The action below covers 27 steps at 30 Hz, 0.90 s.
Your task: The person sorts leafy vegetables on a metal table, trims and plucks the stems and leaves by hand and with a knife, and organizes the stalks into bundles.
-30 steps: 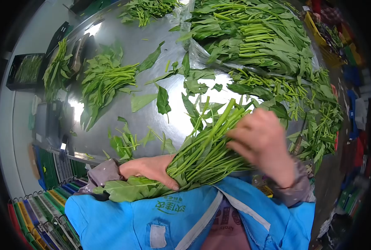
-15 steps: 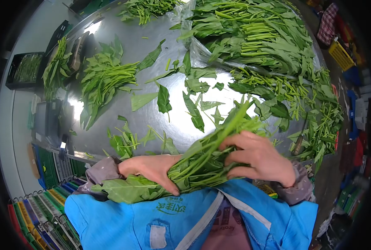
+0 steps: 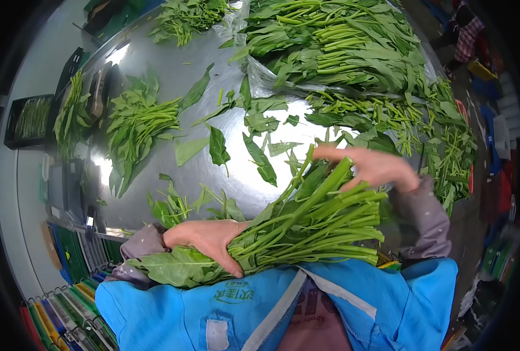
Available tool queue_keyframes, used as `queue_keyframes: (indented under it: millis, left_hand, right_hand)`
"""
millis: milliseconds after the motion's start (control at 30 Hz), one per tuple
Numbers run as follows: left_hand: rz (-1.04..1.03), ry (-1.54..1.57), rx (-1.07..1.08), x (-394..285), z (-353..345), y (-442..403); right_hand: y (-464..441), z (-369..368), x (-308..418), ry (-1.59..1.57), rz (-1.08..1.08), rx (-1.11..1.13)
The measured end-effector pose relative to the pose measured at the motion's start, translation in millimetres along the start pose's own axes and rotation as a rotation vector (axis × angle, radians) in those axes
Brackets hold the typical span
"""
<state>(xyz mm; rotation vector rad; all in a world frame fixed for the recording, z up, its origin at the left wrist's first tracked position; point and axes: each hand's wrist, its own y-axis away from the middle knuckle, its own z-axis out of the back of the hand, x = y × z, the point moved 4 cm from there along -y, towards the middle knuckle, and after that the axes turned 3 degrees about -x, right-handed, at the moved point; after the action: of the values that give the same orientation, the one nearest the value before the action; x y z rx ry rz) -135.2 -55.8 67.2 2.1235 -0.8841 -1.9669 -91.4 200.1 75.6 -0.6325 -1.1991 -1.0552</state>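
A thick bunch of water spinach (image 3: 324, 225) lies across my front, its leaves to the left and its green stem ends to the right. My left hand (image 3: 210, 240) grips it around the leafy part, thumb on top. Just above the stem ends is my right hand (image 3: 368, 167), its fingers apart and slightly blurred. Its fingertips are close to the upper stems; whether they touch is hard to tell. Loose leaves (image 3: 260, 161) are scattered on the metal table (image 3: 195, 169) beyond the bunch.
A large heap of water spinach (image 3: 353, 52) covers the back right, partly on a plastic sheet (image 3: 263, 79). Another bunch (image 3: 140, 126) lies at the left, near a black crate (image 3: 35, 111). Colored crates (image 3: 67, 316) stand below left. A person in a checkered garment (image 3: 469, 38) is at the far right.
My right hand has come off the stems, moving up with its fingers spreading. The stem ends now fan out in view. My left hand keeps its grip.
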Motion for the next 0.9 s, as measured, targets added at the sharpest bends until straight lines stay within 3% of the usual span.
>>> queue_keyframes:
  millis: [67, 167, 233, 300, 367, 433, 500, 567, 633, 700, 767, 900]
  left_hand:
    - [0.041, -0.032, 0.040, 2, 0, 0]
    - [-0.072, 0.028, 0.002, 5, -2, 0]
    - [-0.112, 0.012, -0.027, 8, -3, 0]
    - [-0.160, 0.000, -0.067, 7, -3, 1]
    - [-0.111, 0.023, -0.039, 9, -3, 1]
    - [-0.151, 0.015, -0.045, 13, -3, 1]
    - [-0.190, 0.005, -0.047, 12, -2, -1]
    - [-0.159, 0.076, 0.005, 10, -2, -5]
    - [-0.166, 0.062, 0.004, 8, -1, -7]
    - [-0.166, 0.051, -0.001, 3, -1, -6]
    - [-0.104, 0.081, 0.016, -3, 0, -5]
    - [-0.078, 0.095, 0.008, -3, 0, -4]
  right_hand:
    - [-16, -35, 10, -0.198, -0.002, 0.124]
    - [-21, -50, 3, 0.067, 0.148, 0.207]
    - [-14, -18, 14, 0.072, 0.071, 0.040]
    - [2, 18, 18, 0.137, -0.142, -0.206]
    - [24, 55, 2, 0.218, -0.107, -0.516]
    - [43, 88, 2, 0.197, -0.254, -0.622]
    - [37, 79, 10, 0.334, -0.212, -0.714]
    - [21, 57, 27, 0.906, 0.122, -0.705]
    - [1, 42, 24, 0.456, 0.121, -0.476]
    - [-20, 8, 27, 0.132, -0.168, 0.147]
    - [-30, -29, 29, 0.022, -0.115, 0.269]
    - [-31, -45, 38, 0.108, 0.013, 0.307]
